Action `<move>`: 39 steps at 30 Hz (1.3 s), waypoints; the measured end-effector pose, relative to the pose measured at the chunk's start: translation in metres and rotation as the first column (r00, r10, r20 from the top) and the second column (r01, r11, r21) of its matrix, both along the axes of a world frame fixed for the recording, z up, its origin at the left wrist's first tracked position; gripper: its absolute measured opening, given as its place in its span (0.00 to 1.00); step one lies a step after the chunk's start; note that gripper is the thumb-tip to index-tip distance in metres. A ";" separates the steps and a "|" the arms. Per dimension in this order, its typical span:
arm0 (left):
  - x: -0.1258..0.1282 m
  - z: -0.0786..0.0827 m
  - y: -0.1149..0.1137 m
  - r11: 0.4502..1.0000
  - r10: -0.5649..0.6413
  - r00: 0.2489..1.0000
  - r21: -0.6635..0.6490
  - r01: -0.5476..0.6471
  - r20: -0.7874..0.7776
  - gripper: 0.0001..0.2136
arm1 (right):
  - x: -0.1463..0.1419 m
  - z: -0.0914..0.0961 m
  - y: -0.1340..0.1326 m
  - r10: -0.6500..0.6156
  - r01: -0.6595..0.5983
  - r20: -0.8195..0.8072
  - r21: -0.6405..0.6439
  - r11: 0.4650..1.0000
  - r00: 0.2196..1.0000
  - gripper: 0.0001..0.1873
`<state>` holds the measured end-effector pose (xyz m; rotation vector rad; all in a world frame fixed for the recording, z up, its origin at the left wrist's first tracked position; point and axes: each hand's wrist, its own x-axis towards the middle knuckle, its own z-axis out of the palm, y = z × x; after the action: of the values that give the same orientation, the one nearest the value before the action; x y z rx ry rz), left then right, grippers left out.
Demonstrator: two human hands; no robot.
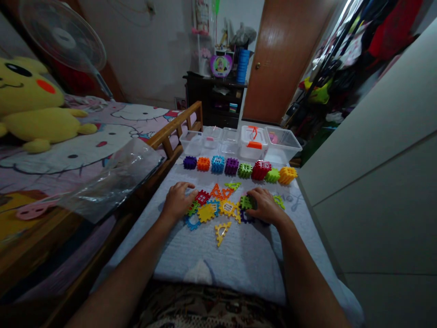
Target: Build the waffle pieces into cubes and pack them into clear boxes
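Loose plastic building pieces in several colours lie in a heap on the cloth between my hands. My left hand [179, 200] rests at the heap's left side, thumb and fingers apart, beside a red window piece [202, 197] and a blue ring-shaped piece [193, 222]. On the right, my right hand [268, 205] has its fingers spread against a green square piece [245, 202], with a dark blue piece [246, 217] below; its palm side is hidden. Amid the heap are a yellow square piece [206, 213] and a yellow window piece [227, 207]. Nearer me lies a yellow triangle piece [222, 233].
Behind the heap stands a row of colour-sorted stacks, from purple-blue [190, 162] to yellow [287, 175]. Farther back are clear plastic boxes [191, 143] and a lidded box [253, 142] with orange clips. A wooden bed rail [175, 130] borders the left, a white cabinet [375, 173] the right.
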<state>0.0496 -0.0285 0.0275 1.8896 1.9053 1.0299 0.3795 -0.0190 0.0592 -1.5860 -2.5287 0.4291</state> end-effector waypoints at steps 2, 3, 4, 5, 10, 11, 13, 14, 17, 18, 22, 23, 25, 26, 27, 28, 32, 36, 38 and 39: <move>-0.006 0.005 0.010 0.994 -0.065 0.997 -0.083 0.067 0.029 0.14 | -0.002 0.003 0.000 -0.010 0.010 0.032 -0.014 1.000 0.999 0.27; -0.010 0.007 0.015 0.988 -0.094 0.994 -0.121 0.099 0.050 0.15 | -0.003 0.004 -0.001 -0.016 0.016 0.046 -0.017 1.000 0.999 0.27; -0.013 0.008 0.019 0.980 -0.121 0.990 -0.153 0.131 0.074 0.16 | -0.005 0.006 -0.001 -0.021 0.022 0.055 -0.016 1.000 0.998 0.28; -0.016 0.007 0.022 0.972 -0.143 0.985 -0.174 0.158 0.098 0.17 | -0.007 0.007 -0.001 -0.025 0.026 0.060 -0.013 1.000 0.998 0.29; -0.022 -0.009 0.028 0.982 -0.137 0.976 -0.110 0.156 0.167 0.18 | -0.014 0.008 0.002 -0.006 0.006 0.061 -0.003 1.000 0.998 0.29; -0.022 -0.013 0.027 0.986 -0.123 0.976 -0.092 0.141 0.178 0.18 | -0.015 0.008 0.003 0.000 0.000 0.068 -0.004 1.000 0.998 0.27; -0.022 -0.018 0.026 0.990 -0.103 0.974 -0.073 0.120 0.202 0.17 | -0.016 0.007 0.004 0.008 -0.008 0.085 -0.004 1.000 0.996 0.25; -0.023 -0.019 0.025 0.991 -0.099 0.972 -0.071 0.116 0.212 0.17 | -0.016 0.007 0.004 0.009 -0.009 0.091 -0.002 1.000 0.996 0.25; -0.023 -0.020 0.024 0.990 -0.094 0.970 -0.080 0.115 0.226 0.17 | -0.016 0.007 0.005 0.001 -0.001 0.095 0.005 1.000 0.995 0.26; -0.023 -0.019 0.024 0.990 -0.090 0.969 -0.084 0.112 0.230 0.17 | -0.016 0.007 0.005 0.000 0.000 0.097 0.005 1.000 0.995 0.27; -0.023 -0.018 0.025 0.991 -0.075 0.966 -0.088 0.099 0.246 0.17 | -0.015 0.007 0.004 0.009 -0.010 0.110 0.005 1.000 0.994 0.27; -0.023 -0.019 0.025 0.991 -0.075 0.966 -0.088 0.099 0.248 0.17 | -0.015 0.007 0.004 0.012 -0.012 0.109 0.007 1.000 0.994 0.27; -0.023 -0.020 0.025 0.991 -0.074 0.966 -0.090 0.099 0.249 0.17 | -0.015 0.009 0.005 0.016 -0.018 0.096 0.025 1.000 0.995 0.26; -0.023 -0.021 0.025 0.991 -0.073 0.966 -0.093 0.099 0.250 0.17 | -0.015 0.010 0.007 0.017 -0.021 0.084 0.045 0.999 0.996 0.26; -0.023 -0.022 0.025 0.991 -0.072 0.966 -0.096 0.098 0.249 0.17 | -0.015 0.013 0.010 0.017 -0.023 0.070 0.076 0.997 0.997 0.26; -0.024 -0.022 0.025 0.990 -0.070 0.966 -0.098 0.097 0.249 0.17 | -0.015 0.017 0.015 0.016 -0.022 0.054 0.114 0.993 0.998 0.26; -0.024 -0.024 0.025 0.991 -0.068 0.966 -0.097 0.094 0.248 0.16 | -0.017 0.040 0.049 0.012 -0.026 0.051 0.286 0.958 0.999 0.26; -0.024 -0.023 0.025 0.992 -0.067 0.962 -0.089 0.094 0.264 0.15 | -0.021 0.057 0.093 -0.027 -0.028 0.146 0.362 0.932 0.989 0.25; -0.024 -0.023 0.025 0.992 -0.065 0.960 -0.087 0.092 0.273 0.15 | -0.022 0.059 0.112 -0.053 -0.024 0.206 0.357 0.934 0.977 0.25; -0.024 -0.023 0.025 0.992 -0.063 0.959 -0.087 0.091 0.276 0.15 | -0.023 0.058 0.120 -0.062 -0.024 0.235 0.348 0.937 0.970 0.25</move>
<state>0.0253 -0.0038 0.0048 1.6563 1.6809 1.0876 0.3565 0.1010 0.1169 -1.6008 -2.5678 -0.2247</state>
